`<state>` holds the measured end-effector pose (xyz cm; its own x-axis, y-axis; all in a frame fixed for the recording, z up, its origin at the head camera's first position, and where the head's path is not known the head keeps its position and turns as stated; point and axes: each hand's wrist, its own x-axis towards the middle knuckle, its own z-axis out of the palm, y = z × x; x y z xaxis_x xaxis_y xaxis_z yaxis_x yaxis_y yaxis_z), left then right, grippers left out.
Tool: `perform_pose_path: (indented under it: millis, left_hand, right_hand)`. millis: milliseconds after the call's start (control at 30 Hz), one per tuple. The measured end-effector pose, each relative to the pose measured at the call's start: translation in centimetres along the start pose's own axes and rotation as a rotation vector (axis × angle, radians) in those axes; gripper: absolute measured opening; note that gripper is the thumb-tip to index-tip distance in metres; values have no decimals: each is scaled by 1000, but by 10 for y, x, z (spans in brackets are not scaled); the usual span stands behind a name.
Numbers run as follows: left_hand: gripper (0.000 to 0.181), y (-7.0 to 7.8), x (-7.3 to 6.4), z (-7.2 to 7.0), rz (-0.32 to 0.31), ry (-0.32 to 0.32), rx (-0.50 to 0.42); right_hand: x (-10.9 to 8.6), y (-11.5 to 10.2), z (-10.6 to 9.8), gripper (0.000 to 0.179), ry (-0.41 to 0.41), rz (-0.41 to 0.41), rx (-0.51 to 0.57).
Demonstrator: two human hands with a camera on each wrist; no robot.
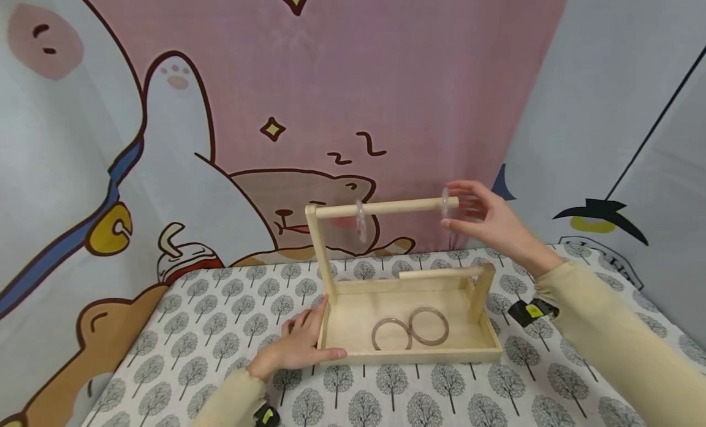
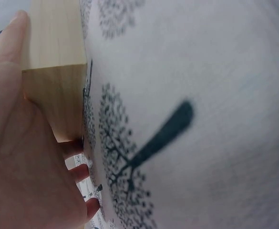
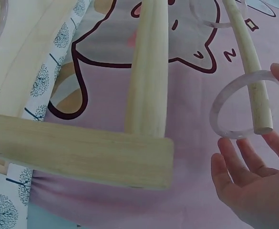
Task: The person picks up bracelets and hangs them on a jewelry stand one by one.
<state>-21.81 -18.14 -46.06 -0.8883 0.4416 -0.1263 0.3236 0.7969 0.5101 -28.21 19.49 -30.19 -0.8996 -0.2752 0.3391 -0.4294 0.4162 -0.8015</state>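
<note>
A wooden display rack [image 1: 408, 357] with a tray base stands on the table. My right hand [image 1: 485, 215] holds a pale translucent bangle [image 1: 445, 203] between thumb and fingers, around the free end of the upper rod [image 1: 402, 207]. In the right wrist view, the thumb touches one side of this bangle [image 3: 216, 107] and fingertips meet the opposite side. Farther along that rod hangs a second bangle [image 1: 361, 222]. Two more bangles lie in the tray, a left one [image 1: 373, 338] and a right one [image 1: 429, 308]. My left hand [image 1: 300, 344] rests against the tray's front left corner, fingers extended.
A tall post [image 1: 320, 249] carries the upper rod at the left. At the right, a shorter post [image 1: 482, 292] bears a lower rod [image 1: 441, 273]. A tree-patterned cloth [image 1: 237, 335] covers the table, and a cartoon-printed curtain [image 1: 419, 96] hangs behind.
</note>
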Motion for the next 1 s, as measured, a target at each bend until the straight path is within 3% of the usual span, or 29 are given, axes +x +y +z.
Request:
perform_pose_path:
  millis: [233,733,1000]
  left_hand:
    - [112,-2,0,1,-9,-9,15]
    - [112,3,1,-2,-45,-19,19]
    - [114,0,-1,0,-17,-17,16]
  right_hand:
    - [5,-4,3,65,7,-40,-45]
    - [17,-14,10,67,1,-156,-272]
    - [21,-19,16,66,0,-248,-334]
